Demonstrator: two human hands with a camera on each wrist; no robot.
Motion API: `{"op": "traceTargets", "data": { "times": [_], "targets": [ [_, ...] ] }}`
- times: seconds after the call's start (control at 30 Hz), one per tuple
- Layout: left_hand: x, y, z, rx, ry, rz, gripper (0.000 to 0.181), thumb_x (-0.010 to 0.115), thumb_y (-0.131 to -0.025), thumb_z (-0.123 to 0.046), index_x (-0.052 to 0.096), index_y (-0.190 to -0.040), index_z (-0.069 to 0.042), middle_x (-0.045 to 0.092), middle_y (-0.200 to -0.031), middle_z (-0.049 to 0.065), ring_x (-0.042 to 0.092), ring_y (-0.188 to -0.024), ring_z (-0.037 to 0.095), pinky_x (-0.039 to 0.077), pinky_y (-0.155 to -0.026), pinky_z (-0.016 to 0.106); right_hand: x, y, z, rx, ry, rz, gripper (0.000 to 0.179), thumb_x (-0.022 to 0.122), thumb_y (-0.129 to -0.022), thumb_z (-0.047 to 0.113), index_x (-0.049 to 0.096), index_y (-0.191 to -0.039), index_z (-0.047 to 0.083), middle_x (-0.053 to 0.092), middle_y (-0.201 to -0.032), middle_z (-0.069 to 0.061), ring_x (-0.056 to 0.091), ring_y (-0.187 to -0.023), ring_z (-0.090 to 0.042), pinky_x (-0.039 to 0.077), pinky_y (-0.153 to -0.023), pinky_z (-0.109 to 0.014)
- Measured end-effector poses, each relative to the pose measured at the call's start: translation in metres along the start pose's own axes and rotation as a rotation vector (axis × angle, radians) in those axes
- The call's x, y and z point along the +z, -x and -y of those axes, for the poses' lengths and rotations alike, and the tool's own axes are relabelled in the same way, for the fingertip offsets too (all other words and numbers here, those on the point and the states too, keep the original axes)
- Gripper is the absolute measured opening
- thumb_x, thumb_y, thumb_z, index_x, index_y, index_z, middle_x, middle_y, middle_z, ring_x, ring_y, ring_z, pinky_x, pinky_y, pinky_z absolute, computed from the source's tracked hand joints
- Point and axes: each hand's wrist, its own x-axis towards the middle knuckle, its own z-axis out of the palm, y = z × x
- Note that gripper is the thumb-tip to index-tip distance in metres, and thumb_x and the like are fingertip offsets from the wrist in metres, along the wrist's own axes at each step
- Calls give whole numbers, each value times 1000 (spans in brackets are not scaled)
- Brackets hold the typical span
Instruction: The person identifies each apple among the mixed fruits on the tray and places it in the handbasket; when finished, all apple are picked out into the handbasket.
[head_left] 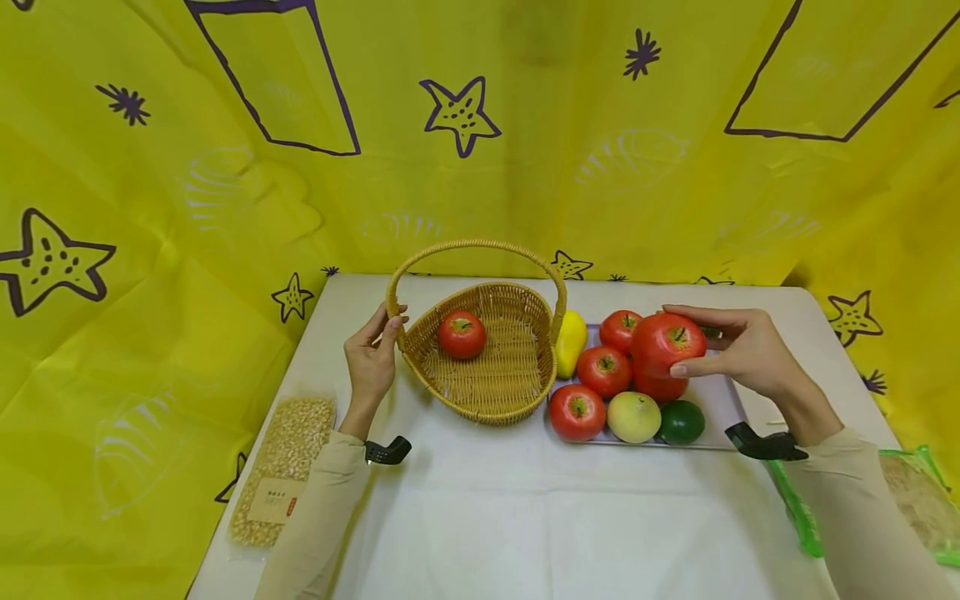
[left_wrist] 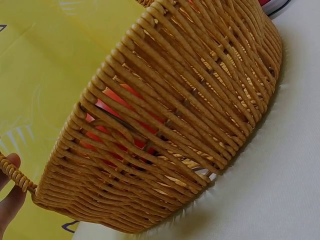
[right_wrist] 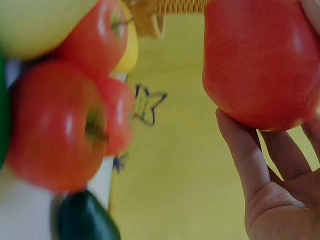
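Note:
My left hand (head_left: 372,354) grips the left foot of the handle on a wicker basket (head_left: 498,400). Inside the basket, toward its left side, lies one red apple (head_left: 461,335); in the left wrist view it shows red through the weave. My right hand (head_left: 738,346) holds another red apple (head_left: 667,340) between thumb and fingers, raised above the fruit on a tray (head_left: 720,408). In the right wrist view the held apple (right_wrist: 262,65) fills the upper right, with the fingers beneath it. More red apples (head_left: 577,412) lie on the tray.
Also at the tray are a yellow fruit (head_left: 572,343), a pale yellow-green round fruit (head_left: 633,417) and a dark green fruit (head_left: 682,422). A bag of corn kernels (head_left: 285,450) lies at the left. Green-edged packaging (head_left: 918,500) sits at the right. A yellow patterned cloth (head_left: 525,183) hangs behind the table.

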Motion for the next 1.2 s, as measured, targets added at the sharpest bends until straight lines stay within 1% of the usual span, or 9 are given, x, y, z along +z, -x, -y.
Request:
{"op": "traceTargets", "data": {
  "times": [0.1, 0.23, 0.37, 0.47, 0.6, 0.73, 1.0, 1.13, 1.2],
  "targets": [
    [0, 0, 0, -3, 3, 2, 35, 63, -106, -1, 68, -140, 1, 74, -124, 29, 78, -106, 23, 60, -94, 20, 12, -4, 8, 10, -4, 25, 71, 90, -75, -12, 67, -141, 0, 75, -124, 21, 76, -99, -6, 61, -85, -18],
    [0, 0, -1, -11, 5, 5, 35, 63, -106, -2, 68, -140, 1, 73, -125, 29, 78, -106, 15, 60, -94, 20, 30, -10, 17, 9, -14, 58, 72, 93, -75, -7, 68, -142, 3, 75, -123, 22, 77, -95, -10, 63, -85, -21],
    [0, 0, 0, -14, 4, 10, 35, 63, -106, -3, 67, -141, 0, 73, -126, 29, 76, -105, 7, 60, -94, 20, 47, -18, 23, -4, -77, 103, 74, 95, -73, -6, 68, -142, 3, 76, -124, 17, 78, -101, -11, 64, -87, -25],
    [0, 0, 1, -10, 3, 8, 35, 63, -106, -3, 67, -141, 0, 73, -126, 29, 76, -105, 6, 60, -94, 19, 59, -23, 27, 17, -111, 130, 75, 96, -72, -2, 69, -142, 7, 76, -128, 13, 77, -107, -10, 64, -89, -27],
    [-1, -1, 2, -6, -1, 5, 35, 63, -106, -3, 68, -141, 0, 73, -126, 28, 77, -106, 9, 61, -93, 20, 75, -28, 31, 48, -125, 169, 75, 98, -73, 4, 69, -143, 11, 71, -135, 0, 75, -111, -14, 65, -88, -33],
    [-1, 0, 2, -6, -3, 6, 35, 63, -106, -4, 68, -141, -1, 74, -125, 28, 77, -106, 11, 61, -93, 20, 92, -34, 33, 51, -156, 184, 77, 99, -73, 6, 69, -143, 11, 67, -133, -14, 75, -110, -18, 66, -86, -36],
    [0, 0, 1, -5, 1, 8, 35, 63, -106, -3, 68, -140, 0, 74, -125, 28, 76, -108, 35, 60, -96, 22, 118, -47, 39, 54, -176, 173, 79, 102, -69, 12, 71, -142, 15, 73, -134, -15, 79, -102, -17, 66, -86, -33],
    [1, 0, 0, -3, -3, 1, 34, 63, -106, -2, 69, -139, 0, 74, -125, 28, 75, -108, 40, 60, -95, 21, 129, -53, 44, 41, -168, 197, 79, 102, -70, 15, 70, -143, 15, 72, -136, -12, 78, -105, -22, 65, -89, -36],
    [1, 1, 0, -1, -4, -3, 34, 63, -105, 0, 69, -139, 2, 74, -124, 30, 75, -107, 38, 60, -94, 19, 134, -56, 45, 28, -134, 193, 78, 102, -71, 19, 70, -143, 16, 72, -137, -9, 75, -109, -23, 65, -90, -35]
  ]
}}
